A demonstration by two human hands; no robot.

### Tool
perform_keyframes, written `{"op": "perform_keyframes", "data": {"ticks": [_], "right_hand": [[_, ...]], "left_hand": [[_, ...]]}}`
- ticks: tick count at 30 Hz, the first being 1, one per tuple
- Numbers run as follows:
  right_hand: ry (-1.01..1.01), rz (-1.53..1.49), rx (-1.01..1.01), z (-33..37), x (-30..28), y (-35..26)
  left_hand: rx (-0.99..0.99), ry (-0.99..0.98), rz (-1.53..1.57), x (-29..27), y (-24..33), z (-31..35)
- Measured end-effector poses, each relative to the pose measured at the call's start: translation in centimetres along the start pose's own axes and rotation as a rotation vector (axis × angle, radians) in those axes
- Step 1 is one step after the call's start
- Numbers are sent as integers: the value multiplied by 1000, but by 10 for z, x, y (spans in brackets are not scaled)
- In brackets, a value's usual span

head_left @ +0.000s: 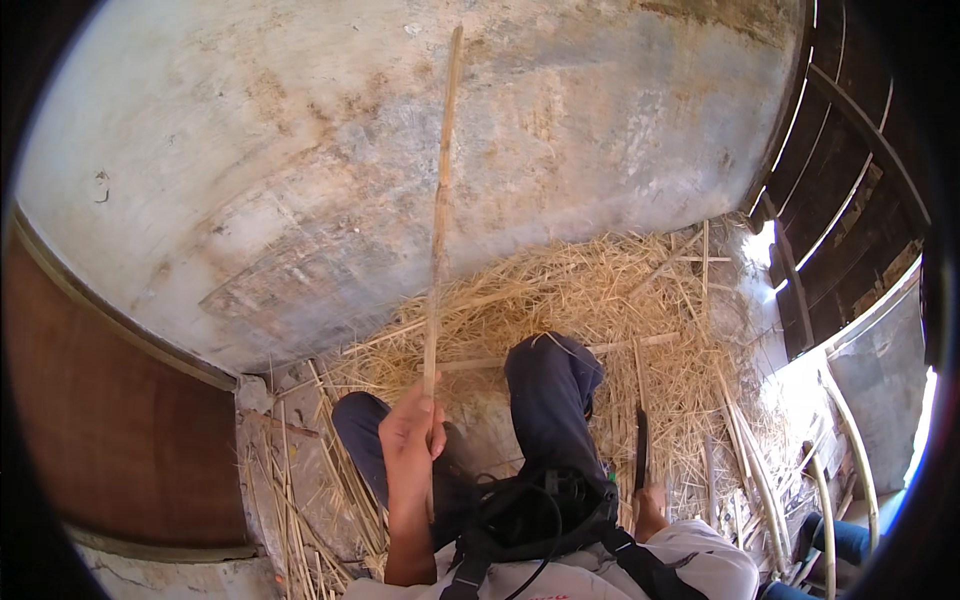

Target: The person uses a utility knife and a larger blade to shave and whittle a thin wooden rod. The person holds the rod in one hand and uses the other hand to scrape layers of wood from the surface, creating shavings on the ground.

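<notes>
Nearest to the camera is a black fabric pouch with straps [553, 505], worn over a pale shirt [700, 555]. Beyond it, the left grip [410, 428] is closed around a long, pale brown, flat strip of bamboo-like wood [440, 215], which stands almost upright before the stained grey wall [540, 130]. The right grip [652, 510], partly seen, is closed on a dark, narrow knife [642, 450], low beside the dark blue trouser legs [555, 400]; its handle is hidden. Knife and strip are well apart, so no cut is being made. Much shaving work seems already done, because a thick heap of straw-coloured shavings [500, 310] covers the floor. The strip is in one piece; whether its surface is finished, I cannot tell. Thin, pale sticks [290, 525] lie at the left; whether these are finished or waiting is also not clear.
</notes>
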State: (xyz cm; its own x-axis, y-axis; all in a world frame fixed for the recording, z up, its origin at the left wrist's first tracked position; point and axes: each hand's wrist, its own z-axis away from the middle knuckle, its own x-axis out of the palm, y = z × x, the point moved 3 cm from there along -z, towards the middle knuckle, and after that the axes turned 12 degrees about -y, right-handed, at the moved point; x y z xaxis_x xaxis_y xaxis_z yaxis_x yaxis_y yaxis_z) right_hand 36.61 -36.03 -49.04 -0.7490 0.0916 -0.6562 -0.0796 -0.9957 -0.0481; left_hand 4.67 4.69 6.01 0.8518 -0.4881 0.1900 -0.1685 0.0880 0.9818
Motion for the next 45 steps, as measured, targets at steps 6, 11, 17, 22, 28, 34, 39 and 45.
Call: {"op": "perform_keyframes", "data": {"ticks": [6,11,17,22,28,34,39,45], "right_hand": [[-44,-31,-194,16,-12,7],[-97,-154,-297,25,-27,10],[165,-150,-398,18,-53,35],[246,-77,-220,56,-97,14],[233,-152,-289,39,-75,7],[-225,-87,-217,-1,41,-68],[-109,89,-56,5,42,-77],[-117,101,-55,28,3,-81]], "left_hand": [[29,-41,117,-18,2,-10],[-14,-9,181,-23,-2,-18],[5,-41,208,-18,-2,-15],[-7,-40,252,-36,-15,-8],[-13,-53,283,-29,-14,-11],[-13,-65,257,-28,-13,-5],[-36,-73,245,-27,-19,-9],[-26,-68,208,-26,-9,-7]]}}
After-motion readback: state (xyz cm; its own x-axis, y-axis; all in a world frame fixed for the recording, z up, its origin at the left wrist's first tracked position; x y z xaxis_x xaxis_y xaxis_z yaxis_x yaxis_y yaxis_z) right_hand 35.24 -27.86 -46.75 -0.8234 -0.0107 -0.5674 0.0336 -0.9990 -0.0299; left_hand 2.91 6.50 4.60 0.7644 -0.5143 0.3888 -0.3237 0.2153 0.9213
